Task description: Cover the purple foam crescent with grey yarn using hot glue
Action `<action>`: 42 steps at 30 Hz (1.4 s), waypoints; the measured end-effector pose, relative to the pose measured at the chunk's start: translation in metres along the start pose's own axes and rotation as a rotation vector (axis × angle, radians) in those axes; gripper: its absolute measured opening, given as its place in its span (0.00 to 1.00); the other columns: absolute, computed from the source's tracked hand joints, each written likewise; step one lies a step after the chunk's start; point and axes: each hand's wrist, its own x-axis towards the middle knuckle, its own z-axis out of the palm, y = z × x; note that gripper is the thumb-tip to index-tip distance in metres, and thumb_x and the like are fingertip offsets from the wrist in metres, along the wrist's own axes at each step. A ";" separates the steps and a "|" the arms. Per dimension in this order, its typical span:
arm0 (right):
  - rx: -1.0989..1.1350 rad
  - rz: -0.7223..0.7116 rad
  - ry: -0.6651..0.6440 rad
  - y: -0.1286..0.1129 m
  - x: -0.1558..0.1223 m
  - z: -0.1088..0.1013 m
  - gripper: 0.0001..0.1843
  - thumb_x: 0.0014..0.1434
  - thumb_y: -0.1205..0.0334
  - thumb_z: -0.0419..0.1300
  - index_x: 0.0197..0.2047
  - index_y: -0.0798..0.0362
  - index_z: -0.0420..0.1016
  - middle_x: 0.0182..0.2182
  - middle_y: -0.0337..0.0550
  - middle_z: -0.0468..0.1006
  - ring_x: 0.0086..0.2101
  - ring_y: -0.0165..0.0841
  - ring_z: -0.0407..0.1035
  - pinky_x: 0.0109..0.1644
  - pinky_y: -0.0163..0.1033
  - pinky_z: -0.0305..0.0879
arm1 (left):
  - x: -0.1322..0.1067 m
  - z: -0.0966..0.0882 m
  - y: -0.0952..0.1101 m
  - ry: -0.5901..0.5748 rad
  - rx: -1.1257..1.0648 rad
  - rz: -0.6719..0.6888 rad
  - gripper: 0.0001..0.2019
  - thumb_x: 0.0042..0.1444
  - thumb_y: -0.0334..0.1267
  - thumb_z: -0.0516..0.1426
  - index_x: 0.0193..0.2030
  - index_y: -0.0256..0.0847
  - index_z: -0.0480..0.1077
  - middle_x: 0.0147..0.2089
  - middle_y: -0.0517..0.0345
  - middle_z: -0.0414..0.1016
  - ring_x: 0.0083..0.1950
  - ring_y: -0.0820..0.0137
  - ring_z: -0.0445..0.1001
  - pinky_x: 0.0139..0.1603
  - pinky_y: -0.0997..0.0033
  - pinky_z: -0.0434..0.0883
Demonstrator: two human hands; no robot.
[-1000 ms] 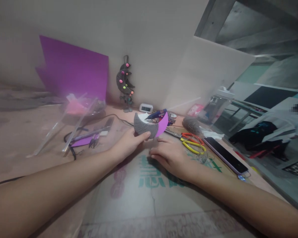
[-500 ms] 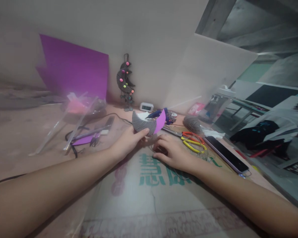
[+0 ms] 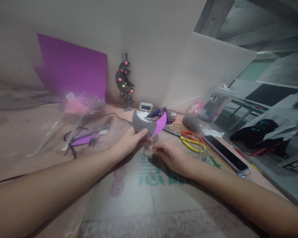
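My left hand (image 3: 135, 135) is closed on a crescent of purple card (image 3: 160, 125), its thumb in front. Grey yarn (image 3: 143, 128) covers the crescent's left and middle parts, while the right tip stays bare purple. Just right of it, below the purple tip, my right hand (image 3: 171, 155) is pinched on a strand of the yarn, which loops thinly between the two hands. The ball of grey yarn (image 3: 191, 123) lies farther back on the right.
Yellow-handled pliers (image 3: 194, 145), orange-handled scissors (image 3: 192, 136) and a phone (image 3: 225, 153) lie right. Behind are a blue glue gun (image 3: 157, 113), a small clock (image 3: 145, 106) and a crescent hanging ornament (image 3: 124, 79). Glue sticks (image 3: 74, 124) lie left. A person (image 3: 283, 122) sits beyond.
My right hand has turned, its fingers drawing together near the left hand's fingertips, with the yarn strand between them. The left hand and crescent stay nearly in place.
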 end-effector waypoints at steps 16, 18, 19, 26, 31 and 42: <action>-0.586 -0.231 -0.005 0.027 0.004 -0.054 0.11 0.66 0.61 0.54 0.47 0.55 0.73 0.38 0.47 0.76 0.31 0.31 0.69 0.31 0.35 0.62 | -0.003 -0.003 -0.001 -0.046 0.263 0.043 0.13 0.57 0.45 0.57 0.41 0.36 0.71 0.35 0.55 0.78 0.35 0.67 0.74 0.36 0.70 0.69; -0.592 -0.208 -0.076 0.023 0.007 -0.059 0.12 0.66 0.58 0.53 0.43 0.56 0.74 0.36 0.47 0.77 0.30 0.31 0.69 0.32 0.36 0.61 | -0.002 -0.003 0.001 -0.021 0.310 0.050 0.13 0.56 0.43 0.57 0.42 0.36 0.72 0.40 0.53 0.79 0.39 0.65 0.75 0.39 0.68 0.70; -0.582 -0.196 -0.111 0.021 0.007 -0.060 0.12 0.66 0.58 0.52 0.41 0.56 0.73 0.36 0.47 0.77 0.31 0.32 0.69 0.32 0.36 0.61 | -0.002 -0.003 0.002 -0.006 0.323 0.050 0.13 0.55 0.42 0.58 0.42 0.36 0.72 0.42 0.52 0.79 0.41 0.64 0.75 0.41 0.68 0.70; -0.494 -0.158 -0.175 0.014 0.007 -0.056 0.12 0.67 0.63 0.50 0.34 0.55 0.71 0.28 0.42 0.76 0.29 0.31 0.68 0.31 0.35 0.56 | -0.001 -0.002 -0.002 0.067 0.149 0.022 0.34 0.50 0.36 0.62 0.63 0.37 0.57 0.43 0.51 0.78 0.39 0.67 0.77 0.39 0.69 0.72; -0.456 -0.041 -0.195 0.008 0.008 -0.057 0.17 0.66 0.50 0.51 0.41 0.56 0.71 0.25 0.42 0.76 0.25 0.30 0.67 0.29 0.34 0.54 | -0.003 -0.001 -0.005 0.023 0.133 0.031 0.35 0.52 0.38 0.61 0.66 0.43 0.53 0.32 0.62 0.74 0.29 0.73 0.73 0.32 0.73 0.70; -0.632 -0.094 -0.250 0.022 0.006 -0.054 0.08 0.66 0.64 0.50 0.37 0.55 0.68 0.27 0.43 0.74 0.29 0.33 0.66 0.30 0.36 0.50 | -0.002 -0.001 0.004 0.024 0.146 -0.024 0.10 0.51 0.42 0.60 0.35 0.38 0.67 0.29 0.63 0.69 0.29 0.74 0.71 0.33 0.75 0.66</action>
